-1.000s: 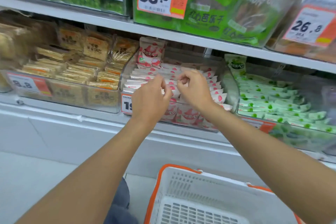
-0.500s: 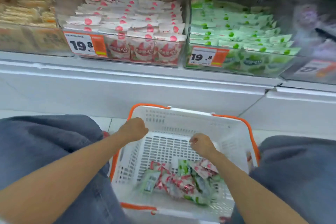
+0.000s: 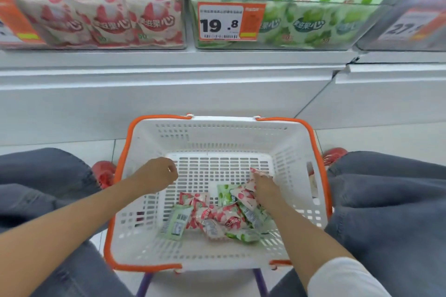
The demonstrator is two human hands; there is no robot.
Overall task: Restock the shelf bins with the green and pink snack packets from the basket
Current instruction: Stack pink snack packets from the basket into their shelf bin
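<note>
A white basket (image 3: 289,147) with orange rims sits on the floor between my knees. Several pink and green snack packets (image 3: 217,217) lie heaped on its bottom. My right hand (image 3: 264,185) is down in the pile and grips a pink packet (image 3: 248,188) at its top right. My left hand (image 3: 159,173) hovers over the basket's left side with fingers curled, holding nothing. Above, the pink bin (image 3: 96,14) stands left of the green bin (image 3: 301,12), both full.
A price tag reading 19.8 (image 3: 229,21) hangs on the green bin. Another clear bin (image 3: 410,26) with a price tag stands at far right. White shelf base (image 3: 169,84) runs across below the bins. My red shoes (image 3: 103,171) flank the basket.
Both hands left the pink bin and came down to the basket. The view dropped toward the floor. My right hand has sunk into the packets and taken hold of a pink one.
</note>
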